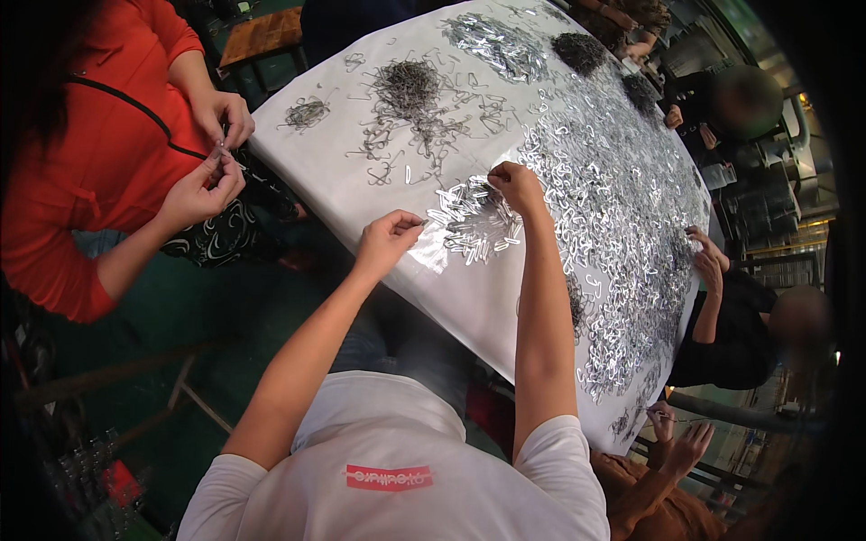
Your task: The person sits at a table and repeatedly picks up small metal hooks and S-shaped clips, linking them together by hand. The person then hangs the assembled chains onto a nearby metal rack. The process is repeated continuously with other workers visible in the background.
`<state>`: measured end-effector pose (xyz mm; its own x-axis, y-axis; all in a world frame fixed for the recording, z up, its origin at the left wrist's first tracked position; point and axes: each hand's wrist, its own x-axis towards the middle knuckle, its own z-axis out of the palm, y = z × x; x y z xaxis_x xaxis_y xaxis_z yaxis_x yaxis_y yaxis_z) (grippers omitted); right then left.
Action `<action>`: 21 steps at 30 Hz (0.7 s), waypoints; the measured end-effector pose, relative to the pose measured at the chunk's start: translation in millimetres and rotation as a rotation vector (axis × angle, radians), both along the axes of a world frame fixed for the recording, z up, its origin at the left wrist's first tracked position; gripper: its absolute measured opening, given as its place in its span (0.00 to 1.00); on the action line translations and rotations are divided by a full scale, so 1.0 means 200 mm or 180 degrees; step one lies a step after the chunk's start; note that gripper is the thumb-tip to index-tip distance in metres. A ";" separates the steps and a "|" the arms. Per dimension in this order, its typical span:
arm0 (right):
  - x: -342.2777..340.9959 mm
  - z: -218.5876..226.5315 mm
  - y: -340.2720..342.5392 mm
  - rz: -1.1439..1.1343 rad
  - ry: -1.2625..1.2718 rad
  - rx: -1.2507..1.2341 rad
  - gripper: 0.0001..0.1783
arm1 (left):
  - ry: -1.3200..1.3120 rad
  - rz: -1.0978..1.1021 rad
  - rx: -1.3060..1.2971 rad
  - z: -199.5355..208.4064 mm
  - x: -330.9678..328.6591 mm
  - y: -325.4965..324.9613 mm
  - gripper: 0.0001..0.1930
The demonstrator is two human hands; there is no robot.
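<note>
My left hand point(388, 242) is held over the near side of the white table point(316, 162), thumb and fingers pinched on a small metal piece whose exact shape is too small to tell. To its right, my right hand point(520, 187) is closed with fingertips pointing down at the far edge of a pile of shiny metal loops point(474, 225). Anything between its fingers is hidden. Beyond my hands lies a heap of dark bent wire hooks point(406, 86), loosely scattered toward me.
A broad spread of shiny metal loops point(622, 207) covers the table's right part. At left, a person in red point(117, 135) holds something small in both hands. Several other people work along the far and right edges. A wooden stool point(262, 38) stands beyond.
</note>
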<state>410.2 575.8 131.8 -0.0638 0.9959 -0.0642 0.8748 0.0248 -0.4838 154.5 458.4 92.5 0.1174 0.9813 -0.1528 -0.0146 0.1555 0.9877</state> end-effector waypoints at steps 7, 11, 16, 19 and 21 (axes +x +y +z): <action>-0.16 0.03 -0.01 0.0034 -0.0801 -0.0025 0.09 | 0.0165 0.0044 0.0050 0.01 0.00 -0.01 0.08; -0.13 -0.03 -0.13 -0.0206 -0.0100 0.0409 0.10 | 0.0077 0.0099 0.0001 -0.01 0.01 0.00 0.08; -0.11 -0.05 -0.22 -0.0337 0.0114 0.0690 0.07 | 0.0004 0.0106 -0.0021 -0.03 0.02 0.01 0.08; -0.12 0.01 -0.12 -0.0210 0.0015 0.0445 0.06 | -0.0048 0.0046 -0.0074 -0.01 0.01 0.01 0.08; -0.16 0.03 -0.06 -0.0119 -0.0528 0.0178 0.07 | 0.0067 0.0062 -0.0067 0.00 0.01 0.00 0.08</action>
<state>378.5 563.0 137.6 -0.0197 0.9997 -0.0154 0.9434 0.0135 -0.3315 156.9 458.4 92.9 0.0947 0.9799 -0.1755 0.0029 0.1760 0.9844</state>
